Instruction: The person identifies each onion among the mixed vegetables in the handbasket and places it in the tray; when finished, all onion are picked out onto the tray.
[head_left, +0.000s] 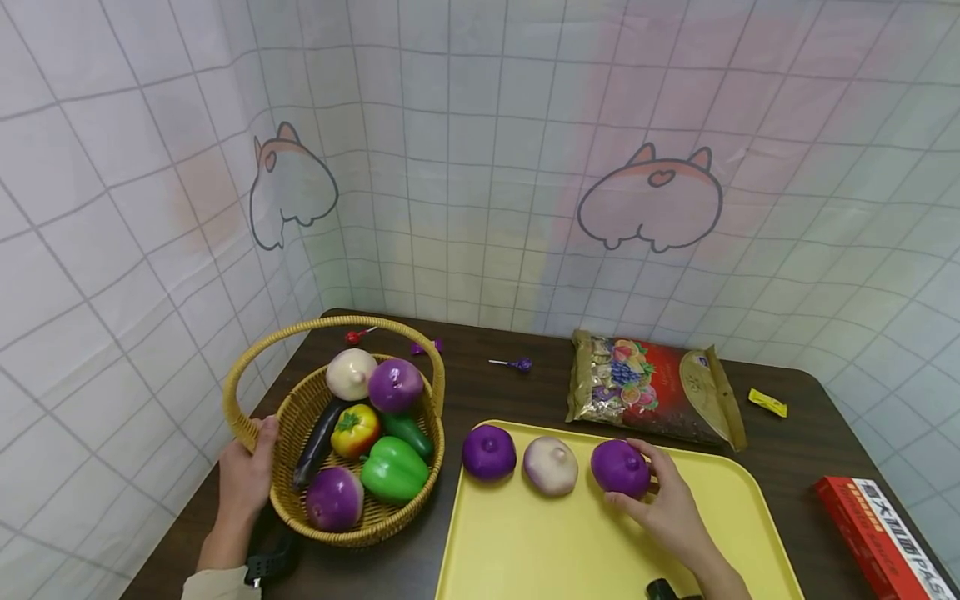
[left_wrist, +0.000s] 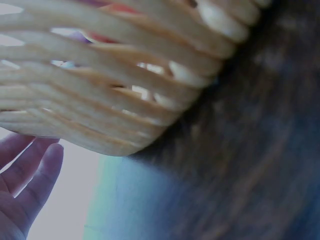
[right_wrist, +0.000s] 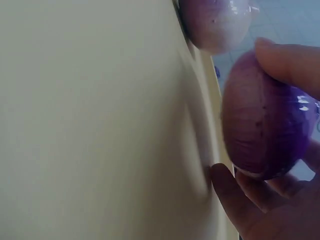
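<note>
A yellow tray (head_left: 570,542) lies on the dark table and carries three onions in a row: a purple one (head_left: 488,452), a pale one (head_left: 551,465) and a purple one (head_left: 619,468) on the right. My right hand (head_left: 652,492) curls round that right onion (right_wrist: 265,130), thumb and fingers (right_wrist: 285,60) on its sides, with the pale onion (right_wrist: 217,25) beyond it. My left hand (head_left: 251,467) rests against the outer wall of a wicker basket (head_left: 360,533) with straight fingers (left_wrist: 30,175) beside the weave (left_wrist: 100,90). The basket holds onions, peppers, an aubergine and a cucumber.
A foil sweet bag (head_left: 648,387) lies behind the tray. A red box (head_left: 877,533) sits at the table's right edge and a yellow wrapper (head_left: 767,403) near the far right. Lollipops (head_left: 513,364) lie at the back. Tiled curtain walls close in the left and back.
</note>
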